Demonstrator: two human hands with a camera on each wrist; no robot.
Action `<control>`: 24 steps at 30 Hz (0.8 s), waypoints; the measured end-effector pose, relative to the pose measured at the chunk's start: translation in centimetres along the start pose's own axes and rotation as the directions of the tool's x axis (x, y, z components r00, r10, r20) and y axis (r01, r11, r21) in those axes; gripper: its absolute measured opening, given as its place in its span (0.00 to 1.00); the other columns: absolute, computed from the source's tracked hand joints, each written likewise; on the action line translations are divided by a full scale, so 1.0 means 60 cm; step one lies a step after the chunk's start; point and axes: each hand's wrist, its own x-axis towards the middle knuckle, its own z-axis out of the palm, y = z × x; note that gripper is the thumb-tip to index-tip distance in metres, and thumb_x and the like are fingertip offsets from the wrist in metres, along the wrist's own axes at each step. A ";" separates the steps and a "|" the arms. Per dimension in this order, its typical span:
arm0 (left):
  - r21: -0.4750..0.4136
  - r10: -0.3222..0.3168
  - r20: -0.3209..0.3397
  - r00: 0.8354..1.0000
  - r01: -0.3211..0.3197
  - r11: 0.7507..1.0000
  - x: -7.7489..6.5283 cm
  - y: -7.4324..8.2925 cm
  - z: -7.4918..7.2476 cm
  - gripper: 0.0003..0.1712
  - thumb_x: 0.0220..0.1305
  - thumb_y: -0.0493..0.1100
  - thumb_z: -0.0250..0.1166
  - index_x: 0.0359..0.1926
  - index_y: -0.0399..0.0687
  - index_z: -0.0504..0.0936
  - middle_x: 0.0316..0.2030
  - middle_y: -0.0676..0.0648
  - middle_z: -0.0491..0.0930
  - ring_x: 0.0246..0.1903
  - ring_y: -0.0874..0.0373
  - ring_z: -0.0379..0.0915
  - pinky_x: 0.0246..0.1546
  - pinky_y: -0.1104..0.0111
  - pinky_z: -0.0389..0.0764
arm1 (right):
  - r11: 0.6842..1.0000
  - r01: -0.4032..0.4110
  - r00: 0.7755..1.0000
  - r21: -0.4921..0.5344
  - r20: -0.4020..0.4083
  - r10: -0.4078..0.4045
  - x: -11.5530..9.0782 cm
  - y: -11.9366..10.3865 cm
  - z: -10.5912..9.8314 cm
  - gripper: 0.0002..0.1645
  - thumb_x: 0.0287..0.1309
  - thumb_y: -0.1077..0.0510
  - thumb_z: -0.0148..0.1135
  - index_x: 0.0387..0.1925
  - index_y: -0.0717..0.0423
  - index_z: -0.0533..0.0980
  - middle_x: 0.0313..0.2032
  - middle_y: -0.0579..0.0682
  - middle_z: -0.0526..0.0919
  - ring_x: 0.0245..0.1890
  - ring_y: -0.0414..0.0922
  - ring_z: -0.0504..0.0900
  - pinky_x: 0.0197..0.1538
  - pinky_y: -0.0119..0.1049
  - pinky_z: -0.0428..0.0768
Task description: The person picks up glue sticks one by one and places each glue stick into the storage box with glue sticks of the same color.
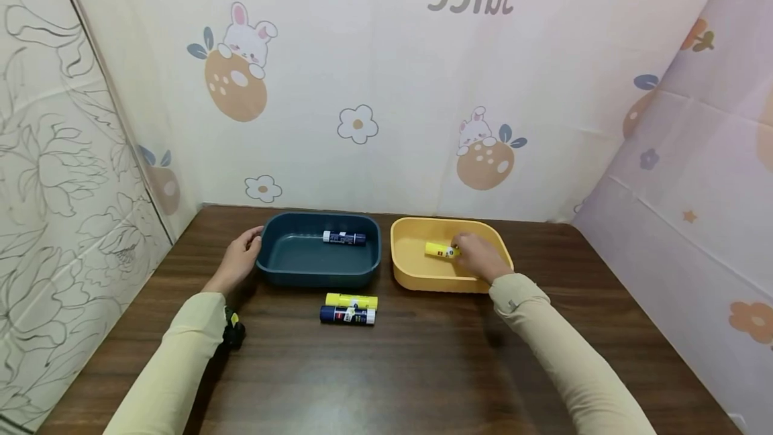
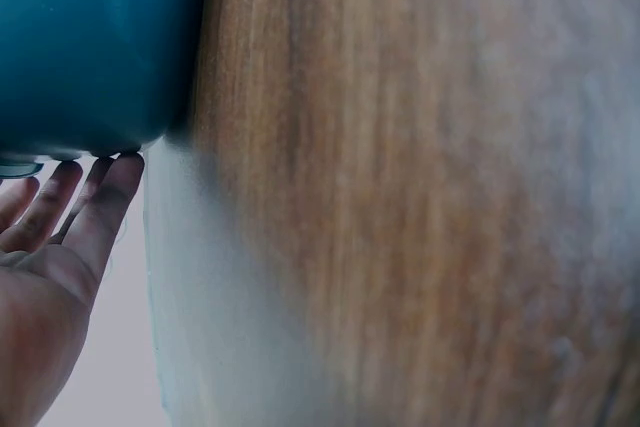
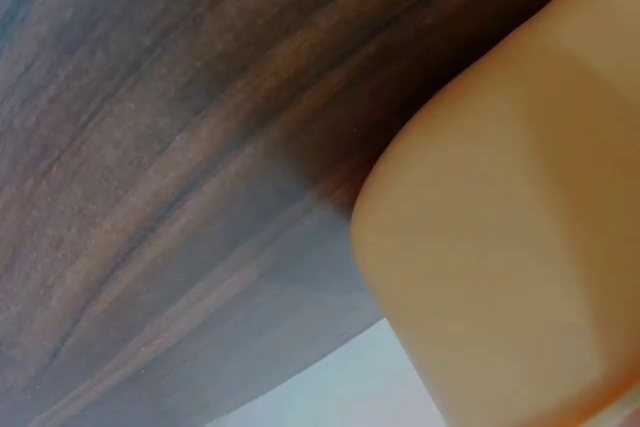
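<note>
My left hand [image 1: 237,262] is at the left end of a dark teal tray [image 1: 320,280], its fingertips touching the outer wall; in the left wrist view the fingers [image 2: 105,209] reach up to that wall. A navy glue stick [image 1: 344,238] with a white end lies inside this tray. Over the yellow tray [image 1: 437,283], my right hand [image 1: 482,258] pinches the right end of a yellow glue stick [image 1: 439,250]. The right wrist view shows the yellow tray's outer wall [image 3: 480,237], with the fingers out of sight.
In front of the trays, a second yellow glue stick [image 1: 352,301] and a second navy glue stick [image 1: 347,315] lie side by side on the brown wooden table [image 1: 362,381]. A printed curtain [image 1: 374,173] hangs along the table's back edge.
</note>
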 end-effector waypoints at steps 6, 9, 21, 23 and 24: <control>0.001 0.002 0.003 1.000 -0.002 1.000 0.001 0.005 0.002 0.29 0.77 0.45 0.37 0.70 0.30 0.55 0.66 0.28 0.58 0.64 0.36 0.55 0.61 0.45 0.60 | 0.999 -0.032 0.999 0.017 0.036 0.032 -0.002 0.005 0.005 0.13 0.49 0.67 0.67 0.40 0.66 0.80 0.36 0.56 0.81 0.35 0.51 0.80 0.39 0.45 0.79; 0.000 -0.004 0.004 1.000 0.004 1.000 0.001 0.007 0.003 0.28 0.77 0.45 0.38 0.70 0.31 0.55 0.66 0.28 0.58 0.65 0.36 0.55 0.62 0.46 0.60 | 1.000 -0.026 0.999 0.015 0.046 0.026 -0.002 0.007 0.008 0.14 0.50 0.67 0.67 0.41 0.66 0.80 0.37 0.57 0.81 0.36 0.51 0.80 0.40 0.45 0.79; 0.002 -0.008 0.002 1.000 0.008 1.000 0.002 0.007 0.003 0.29 0.77 0.45 0.37 0.70 0.30 0.55 0.66 0.29 0.58 0.65 0.36 0.55 0.62 0.46 0.59 | 0.999 -0.051 0.996 0.008 0.079 0.050 -0.002 0.006 0.005 0.17 0.50 0.64 0.67 0.43 0.68 0.79 0.38 0.58 0.80 0.37 0.52 0.80 0.41 0.45 0.79; 0.004 -0.005 0.001 1.000 0.005 1.000 0.002 0.007 0.003 0.29 0.77 0.45 0.37 0.70 0.30 0.55 0.66 0.28 0.58 0.65 0.36 0.55 0.62 0.46 0.59 | 0.998 -0.057 0.995 0.007 0.084 0.056 -0.001 0.005 0.004 0.19 0.50 0.64 0.67 0.45 0.69 0.78 0.38 0.58 0.80 0.36 0.52 0.79 0.40 0.46 0.79; 0.004 -0.004 0.001 1.000 0.004 1.000 0.002 0.006 0.003 0.29 0.77 0.45 0.37 0.70 0.30 0.55 0.66 0.28 0.58 0.65 0.36 0.55 0.62 0.46 0.59 | 0.998 -0.062 0.995 0.008 0.085 0.061 -0.001 0.005 0.003 0.20 0.50 0.64 0.67 0.46 0.70 0.77 0.38 0.58 0.79 0.36 0.51 0.79 0.40 0.46 0.78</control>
